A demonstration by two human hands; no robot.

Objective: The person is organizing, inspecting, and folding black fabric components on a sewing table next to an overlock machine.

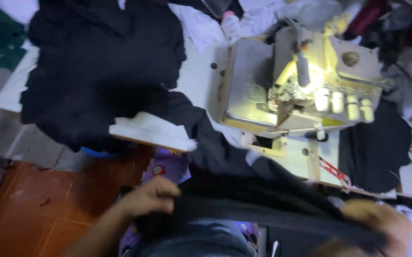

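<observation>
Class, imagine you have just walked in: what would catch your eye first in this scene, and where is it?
The lit metal sewing machine glows at upper right on the white worktable. A large heap of black fabric fills the upper left. At the bottom, the left hand and blurred right hand grip a dark cloth strip.

Black fabric (244, 190): dark, soft, unpatterned cloth, crumpled and folded in loose ridges. One portion lies low across the lap, below the near edge of the desk. From there it rises over the near edge toward the desk's left side, where a larger dark mass is heaped, overhanging the left edge. Blur hides seams and exact outline.
</observation>
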